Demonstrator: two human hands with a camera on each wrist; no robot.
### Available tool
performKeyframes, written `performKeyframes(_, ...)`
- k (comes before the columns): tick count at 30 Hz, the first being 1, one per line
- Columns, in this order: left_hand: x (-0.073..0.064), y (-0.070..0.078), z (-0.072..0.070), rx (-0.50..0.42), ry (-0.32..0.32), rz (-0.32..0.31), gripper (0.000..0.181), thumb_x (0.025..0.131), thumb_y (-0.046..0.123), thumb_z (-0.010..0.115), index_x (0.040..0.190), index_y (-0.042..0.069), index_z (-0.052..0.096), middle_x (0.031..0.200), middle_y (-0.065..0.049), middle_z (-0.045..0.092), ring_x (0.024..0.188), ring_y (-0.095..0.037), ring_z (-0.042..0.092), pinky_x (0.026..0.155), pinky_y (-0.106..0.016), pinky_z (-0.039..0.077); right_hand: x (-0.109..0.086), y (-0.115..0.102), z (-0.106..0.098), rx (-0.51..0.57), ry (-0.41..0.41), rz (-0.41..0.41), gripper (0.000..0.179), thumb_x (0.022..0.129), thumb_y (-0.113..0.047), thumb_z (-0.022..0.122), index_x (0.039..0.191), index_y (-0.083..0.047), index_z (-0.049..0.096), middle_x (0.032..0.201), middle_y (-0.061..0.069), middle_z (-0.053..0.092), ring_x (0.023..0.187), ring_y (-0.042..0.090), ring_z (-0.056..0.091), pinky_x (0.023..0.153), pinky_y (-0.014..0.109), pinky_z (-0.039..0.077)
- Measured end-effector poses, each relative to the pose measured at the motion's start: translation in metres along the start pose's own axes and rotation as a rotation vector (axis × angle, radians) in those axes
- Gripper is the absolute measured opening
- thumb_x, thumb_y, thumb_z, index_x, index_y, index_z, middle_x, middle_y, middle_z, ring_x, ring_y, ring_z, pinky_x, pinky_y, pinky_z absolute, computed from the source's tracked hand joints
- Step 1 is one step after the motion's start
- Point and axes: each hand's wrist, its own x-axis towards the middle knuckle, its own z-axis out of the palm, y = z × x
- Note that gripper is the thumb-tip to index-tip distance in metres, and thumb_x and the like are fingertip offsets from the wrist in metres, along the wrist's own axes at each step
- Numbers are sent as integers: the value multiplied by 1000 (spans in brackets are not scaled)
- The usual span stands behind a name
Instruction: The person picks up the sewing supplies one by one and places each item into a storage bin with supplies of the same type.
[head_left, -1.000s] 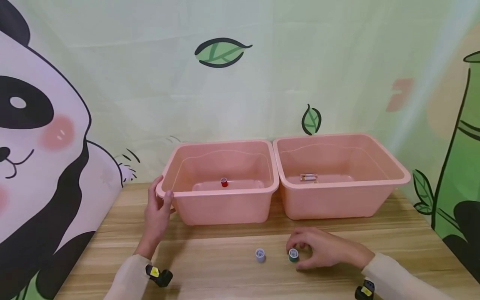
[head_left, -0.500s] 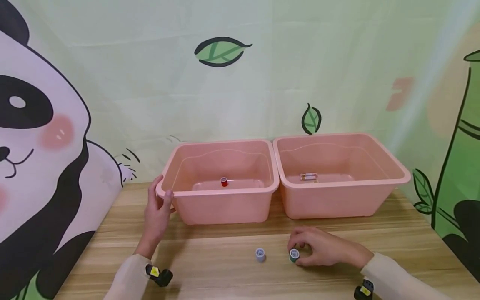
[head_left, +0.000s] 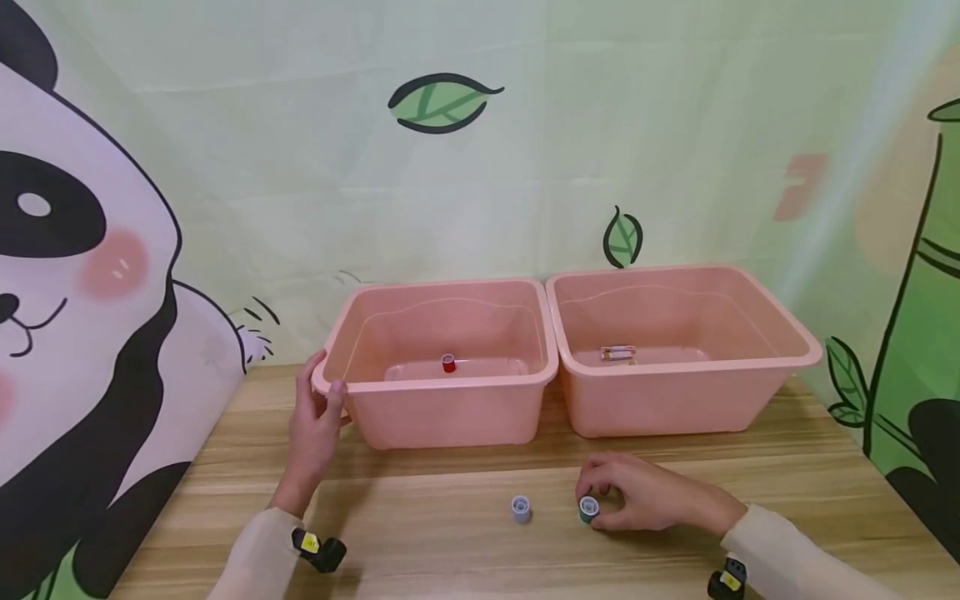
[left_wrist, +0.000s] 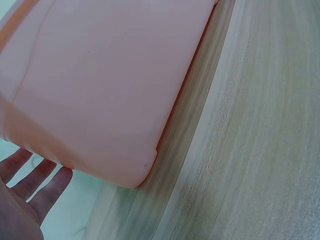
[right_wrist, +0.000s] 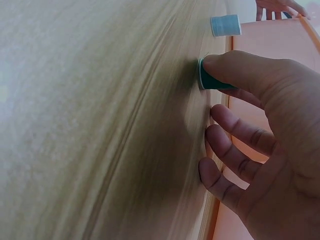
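Between thumb and index finger, my right hand [head_left: 648, 497] pinches a small green spool of thread [head_left: 588, 510], which stands upright on the table. In the right wrist view the thumb covers part of this green spool [right_wrist: 214, 81], while the other fingers curve loosely beside it. A light blue spool of thread [head_left: 521, 510] stands just to its left. My left hand [head_left: 315, 429] grips the front left corner of the left pink bin [head_left: 450, 417], thumb over the rim. Inside that bin, a red spool [head_left: 448, 364] rests on the bottom.
A second pink bin [head_left: 675, 404] stands against the first one on the right. Some small batteries [head_left: 617, 354] lie on its floor. Both bins sit at the back of the wooden table [head_left: 435, 533], before a printed cloth backdrop [head_left: 300, 167].
My right thumb has moved in against the green spool, which has shifted very slightly. The left hand keeps its grip on the bin without moving.
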Motion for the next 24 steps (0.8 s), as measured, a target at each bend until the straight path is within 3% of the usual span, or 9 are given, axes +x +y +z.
performKeyframes(13, -2, 2, 0, 3, -5, 2, 62, 108, 43, 50, 161, 42, 19, 165, -3, 34, 137, -35, 50, 91, -45, 57, 1, 0, 1, 2, -3, -3, 18, 89, -23, 82, 104, -27, 72, 106, -15, 58, 94, 7, 59, 83, 28, 55)
performKeyframes(24, -1, 0, 0, 14, 4, 4, 59, 108, 41, 49, 160, 43, 21, 163, -5, 36, 135, -36, 52, 88, -40, 59, 2, 3, 0, 16, -26, 40, 18, 90, -25, 81, 105, -29, 73, 106, -17, 58, 94, 7, 59, 84, 27, 55)
